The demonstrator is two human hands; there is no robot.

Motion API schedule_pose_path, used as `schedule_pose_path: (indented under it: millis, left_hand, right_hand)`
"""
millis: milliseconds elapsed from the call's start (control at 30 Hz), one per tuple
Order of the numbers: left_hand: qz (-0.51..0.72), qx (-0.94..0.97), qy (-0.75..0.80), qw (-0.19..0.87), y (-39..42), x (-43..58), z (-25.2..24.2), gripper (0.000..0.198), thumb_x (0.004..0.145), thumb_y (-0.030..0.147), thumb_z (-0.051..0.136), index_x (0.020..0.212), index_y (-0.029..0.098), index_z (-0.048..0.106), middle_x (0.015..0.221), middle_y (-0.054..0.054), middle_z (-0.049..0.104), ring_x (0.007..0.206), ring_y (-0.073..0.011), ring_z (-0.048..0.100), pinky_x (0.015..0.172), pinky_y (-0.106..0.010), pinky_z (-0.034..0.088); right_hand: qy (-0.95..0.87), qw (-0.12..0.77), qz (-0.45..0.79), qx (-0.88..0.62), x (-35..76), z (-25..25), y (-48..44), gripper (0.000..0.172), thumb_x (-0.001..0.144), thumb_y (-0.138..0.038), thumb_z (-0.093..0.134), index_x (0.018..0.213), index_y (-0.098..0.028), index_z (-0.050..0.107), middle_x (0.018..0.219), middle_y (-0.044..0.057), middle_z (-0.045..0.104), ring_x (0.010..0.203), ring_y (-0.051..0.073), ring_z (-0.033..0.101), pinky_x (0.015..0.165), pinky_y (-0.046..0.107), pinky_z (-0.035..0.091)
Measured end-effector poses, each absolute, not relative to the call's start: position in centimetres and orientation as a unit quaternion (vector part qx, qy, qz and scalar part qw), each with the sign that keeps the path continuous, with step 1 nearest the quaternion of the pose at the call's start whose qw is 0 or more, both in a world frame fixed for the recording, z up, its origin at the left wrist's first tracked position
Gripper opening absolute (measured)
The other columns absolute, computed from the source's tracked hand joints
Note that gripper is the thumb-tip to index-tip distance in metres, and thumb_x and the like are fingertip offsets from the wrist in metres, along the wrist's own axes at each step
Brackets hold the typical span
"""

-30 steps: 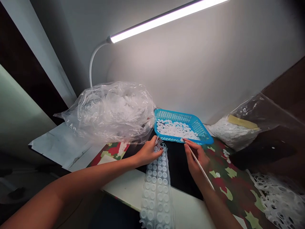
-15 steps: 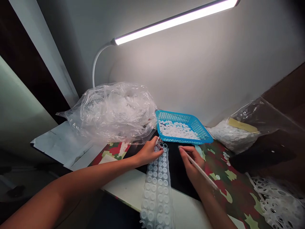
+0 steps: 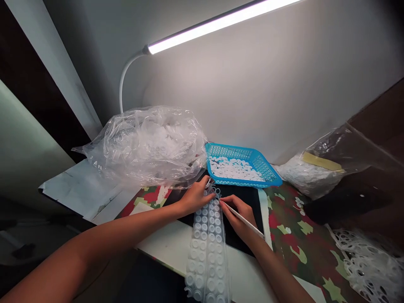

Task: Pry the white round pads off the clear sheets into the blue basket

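Note:
A long translucent plastic strip (image 3: 206,252) with rows of round ring-shaped pieces lies over the table's front edge. My left hand (image 3: 196,197) grips its far end, thumb on top; the fingertips are partly hidden. Held like a pencil in my right hand (image 3: 239,213) is a thin white stick (image 3: 248,223), whose tip meets the strip's right side near the far end. Whether the tip touches a ring is too small to tell. Just beyond both hands sits a blue plastic basket (image 3: 268,182) with many small white discs (image 3: 235,169) in it.
A large clear bag (image 3: 154,147) of white pieces stands at the back left, below a lit lamp (image 3: 221,27). On the right are another bag (image 3: 299,174) and a pile of white ring scraps (image 3: 372,269). A black mat (image 3: 255,198) lies on the camouflage cloth (image 3: 299,240).
My right hand has moved left with the white stick, from beside the strip to its far end. The left hand keeps its grip. The view has shifted slightly.

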State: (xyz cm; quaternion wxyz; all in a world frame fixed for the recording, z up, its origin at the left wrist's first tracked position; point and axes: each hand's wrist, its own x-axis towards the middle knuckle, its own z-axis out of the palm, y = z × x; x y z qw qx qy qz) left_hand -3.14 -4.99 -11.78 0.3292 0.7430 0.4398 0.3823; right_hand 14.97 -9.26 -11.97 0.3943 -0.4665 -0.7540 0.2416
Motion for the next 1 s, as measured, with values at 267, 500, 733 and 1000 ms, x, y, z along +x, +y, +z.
schedule_pose_path:
  millis: [267, 500, 733, 1000]
  left_hand:
    - [0.381, 0.739, 0.45, 0.325, -4.98, -3.06, -11.75, 0.029, 0.076, 0.027, 0.058, 0.102, 0.02, 0.049, 0.079, 0.0, 0.063, 0.072, -0.0177, 0.06, 0.066, -0.028, 0.044]
    - [0.371, 0.741, 0.456, 0.325, -4.63, -2.95, -11.78, 0.028, 0.075, 0.025, 0.055, 0.101, 0.019, 0.048, 0.08, -0.001, 0.062, 0.072, -0.017, 0.059, 0.064, -0.026, 0.041]
    - [0.371, 0.738, 0.465, 0.32, -4.37, -2.99, -11.87, 0.026, 0.075, 0.024, 0.054, 0.098, 0.019, 0.046, 0.079, 0.0, 0.059, 0.071, -0.0162, 0.056, 0.062, -0.026, 0.038]
    - [0.367, 0.731, 0.471, 0.33, -4.45, -3.13, -11.76, 0.025, 0.075, 0.027, 0.055, 0.096, 0.019, 0.046, 0.083, -0.001, 0.061, 0.074, -0.0166, 0.057, 0.066, -0.027, 0.04]
  right_hand:
    - [-0.784, 0.374, 0.195, -0.455, 14.66, -12.02, -9.3, 0.01, 0.089, -0.024, 0.05, 0.089, -0.02, 0.059, 0.082, 0.003, 0.063, 0.075, 0.016, 0.061, 0.068, 0.026, 0.047]
    - [-0.815, 0.335, 0.144, -0.452, 14.09, -12.28, -9.34, 0.012, 0.092, -0.022, 0.043, 0.091, -0.02, 0.055, 0.085, 0.003, 0.06, 0.078, 0.017, 0.06, 0.071, 0.026, 0.046]
    - [-0.822, 0.326, 0.147, -0.444, 14.13, -11.98, -9.48, 0.011, 0.092, -0.02, 0.044, 0.089, -0.021, 0.055, 0.085, 0.003, 0.06, 0.077, 0.016, 0.059, 0.071, 0.026, 0.046]
    - [-0.829, 0.337, 0.148, -0.421, 14.41, -12.05, -9.46, 0.011, 0.092, -0.019, 0.044, 0.09, -0.021, 0.054, 0.088, 0.003, 0.061, 0.081, 0.015, 0.062, 0.075, 0.025, 0.049]
